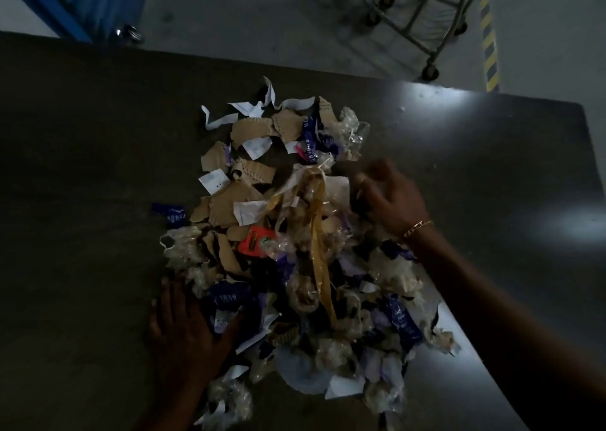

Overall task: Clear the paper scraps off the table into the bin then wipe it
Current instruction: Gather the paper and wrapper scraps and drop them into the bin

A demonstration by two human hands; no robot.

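Note:
A heap of scraps (282, 234) covers the middle of the dark table (98, 168): torn brown cardboard, white paper, blue printed pieces, crumpled clear plastic, a yellow strip (319, 250) and an orange wrapper (255, 242). My left hand (183, 329) lies flat against the heap's left lower side, fingers straight, thumb touching a blue scrap. My right hand (387, 194) hovers at the heap's right upper side with loosely curled fingers and holds nothing that I can see. No bin is in view.
One blue scrap (170, 214) lies apart to the left of the heap. Beyond the table's far edge stand a metal wheeled trolley (413, 14) and a blue frame (65, 1) on the grey floor. A yellow-black hazard stripe (490, 43) runs at the right.

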